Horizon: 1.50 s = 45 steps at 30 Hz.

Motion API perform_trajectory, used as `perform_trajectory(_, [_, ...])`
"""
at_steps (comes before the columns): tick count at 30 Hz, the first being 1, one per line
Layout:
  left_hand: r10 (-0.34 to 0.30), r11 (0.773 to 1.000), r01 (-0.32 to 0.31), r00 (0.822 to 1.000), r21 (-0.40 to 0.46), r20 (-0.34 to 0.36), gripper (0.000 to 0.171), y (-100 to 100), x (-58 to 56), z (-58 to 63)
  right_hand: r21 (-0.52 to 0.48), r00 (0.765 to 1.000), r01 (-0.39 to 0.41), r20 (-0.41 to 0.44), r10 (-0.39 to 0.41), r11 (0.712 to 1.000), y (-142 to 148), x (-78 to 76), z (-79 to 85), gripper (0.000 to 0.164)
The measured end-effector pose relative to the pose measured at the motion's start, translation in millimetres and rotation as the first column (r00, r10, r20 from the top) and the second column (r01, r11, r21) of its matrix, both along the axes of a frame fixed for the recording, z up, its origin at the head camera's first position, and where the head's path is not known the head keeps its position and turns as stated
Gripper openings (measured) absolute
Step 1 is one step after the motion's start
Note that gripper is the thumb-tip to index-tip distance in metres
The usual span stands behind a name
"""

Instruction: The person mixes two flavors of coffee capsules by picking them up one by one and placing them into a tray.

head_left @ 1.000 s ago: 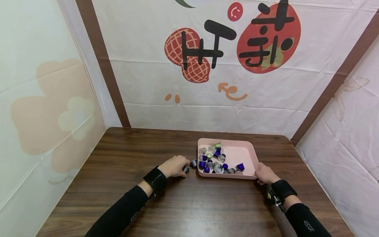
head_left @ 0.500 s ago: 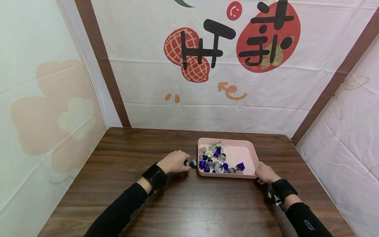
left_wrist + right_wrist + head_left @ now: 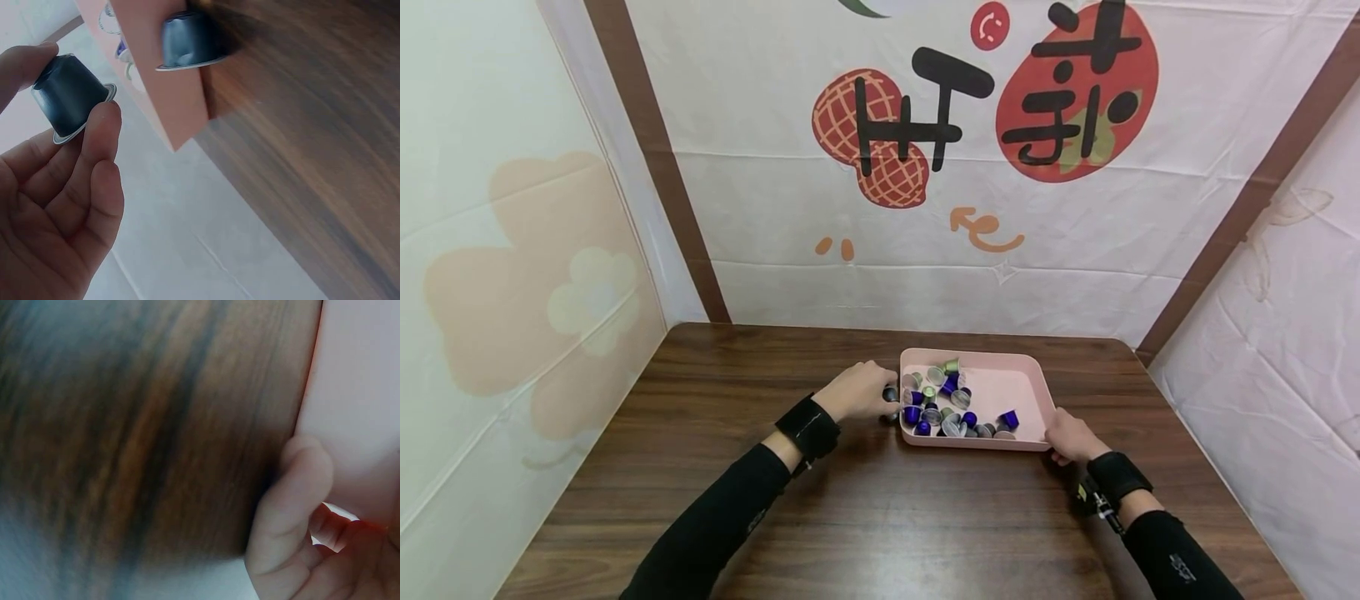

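My left hand (image 3: 859,390) is beside the left wall of a shallow pink tray (image 3: 1003,387). Between thumb and fingers it pinches a dark coffee capsule (image 3: 70,94), raised off the table in the left wrist view. A second dark capsule (image 3: 189,39) stands on the table close against the tray's outer wall. My right hand (image 3: 1075,436) grips the tray's front right corner; in the right wrist view a fingertip (image 3: 306,465) lies against the pink wall. Inside the tray, several blue, green and grey capsules lie mostly to the left, with one blue capsule (image 3: 1008,419) further right.
The tray sits on a brown wooden table (image 3: 880,517), toward its far side. Behind the table hangs a white printed cloth (image 3: 760,217), and more cloth hangs to the left and right.
My left hand has moved right and away from me, up to the tray's left wall, carrying the dark capsule. The right hand and the tray stay almost where they were.
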<state>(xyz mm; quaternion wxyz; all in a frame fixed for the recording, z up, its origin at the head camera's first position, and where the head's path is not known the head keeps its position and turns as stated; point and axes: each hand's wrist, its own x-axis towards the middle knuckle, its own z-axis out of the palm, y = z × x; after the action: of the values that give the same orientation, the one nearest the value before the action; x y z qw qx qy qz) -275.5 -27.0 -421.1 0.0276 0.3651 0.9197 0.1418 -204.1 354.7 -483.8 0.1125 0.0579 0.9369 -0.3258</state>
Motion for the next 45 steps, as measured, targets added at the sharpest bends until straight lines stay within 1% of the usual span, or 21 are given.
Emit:
perform_trajectory(2, [-0.005,1.0,0.005,1.0,0.0,-0.01,0.022,4.3,-1.2,4.0,0.0,1.0,0.003,0.001,-0.003,1.0,0.2,-0.6,0.5,0.036])
perform_trajectory(6, [-0.005,1.0,0.005,1.0,-0.015,0.0,0.021,12.7,-2.8,10.9,-0.006,1.0,0.009,0.003,-0.009,1.0,0.3,-1.2,1.7,0.037])
perform_trajectory(9, [-0.002,1.0,0.003,1.0,-0.02,0.017,0.023,19.0,-3.5,14.8,-0.003,1.0,0.006,0.002,-0.006,1.0,-0.4,-0.6,2.7,0.039])
perform_trajectory(11, [-0.008,1.0,0.008,0.999,0.001,0.033,0.021,23.7,-3.7,17.0,0.0,1.0,0.008,0.006,-0.008,1.0,-1.0,0.0,3.1,0.039])
perform_trajectory(12, [-0.016,1.0,0.015,0.999,0.012,0.04,0.025,26.1,-4.2,17.8,0.002,1.0,0.006,0.007,-0.006,1.0,-1.2,0.2,3.4,0.038])
perform_trajectory(13, [-0.033,0.999,0.032,0.999,0.028,0.041,0.033,28.8,-4.6,18.5,0.003,1.0,0.007,0.01,-0.007,1.0,-1.5,0.5,3.6,0.038])
perform_trajectory(16, [-0.087,0.994,0.085,0.996,0.067,0.024,0.07,36.5,-6.0,20.3,0.004,1.0,0.011,0.009,-0.011,1.0,-2.6,1.4,4.4,0.036])
perform_trajectory(17, [-0.102,0.993,0.101,0.995,0.068,0.01,0.078,39.1,-6.4,20.9,0.003,1.0,0.013,0.006,-0.013,1.0,-3.0,1.7,4.4,0.036])
perform_trajectory(18, [-0.115,0.991,0.115,0.993,0.069,0.001,0.078,41.5,-6.6,21.4,0.001,1.0,0.015,0.004,-0.015,1.0,-3.1,1.8,4.5,0.036])
perform_trajectory(21, [-0.122,0.991,0.122,0.993,0.063,0.002,0.075,48.5,-6.5,23.7,-0.001,1.0,0.018,-0.003,-0.018,1.0,-3.1,2.0,4.3,0.037])
perform_trajectory(25, [-0.118,0.993,0.118,0.993,0.028,0.011,0.072,58.8,-6.3,26.5,0.002,1.0,0.014,0.0,-0.014,1.0,-1.5,1.4,2.6,0.041])
perform_trajectory(31, [-0.115,0.992,0.113,0.993,-0.05,-0.03,0.07,73.5,-8.6,26.6,0.001,1.0,0.009,-0.011,-0.009,1.0,-0.2,0.8,0.2,0.039])
perform_trajectory(33, [-0.125,0.989,0.121,0.991,-0.082,-0.051,0.062,78.8,-10.1,25.6,0.001,1.0,0.012,-0.014,-0.012,1.0,-0.4,1.0,0.0,0.036])
perform_trajectory(38, [-0.136,0.978,0.117,0.985,-0.175,-0.103,0.029,92.8,-10.3,24.6,-0.014,1.0,0.02,-0.017,-0.021,1.0,-0.5,0.7,-0.8,0.034])
perform_trajectory(39, [-0.139,0.976,0.119,0.985,-0.183,-0.099,0.026,95.3,-9.8,24.3,-0.017,1.0,0.022,-0.016,-0.023,1.0,-0.5,0.5,-1.1,0.034])
perform_trajectory(41, [-0.137,0.975,0.119,0.987,-0.189,-0.087,0.026,100.1,-9.6,23.0,-0.018,1.0,0.025,-0.014,-0.025,1.0,-0.5,0.3,-1.2,0.035])
perform_trajectory(45, [-0.166,0.976,0.16,0.986,-0.147,-0.026,0.024,108.7,-10.8,19.6,-0.006,1.0,0.03,0.001,-0.03,1.0,-1.1,-1.0,-1.0,0.037])
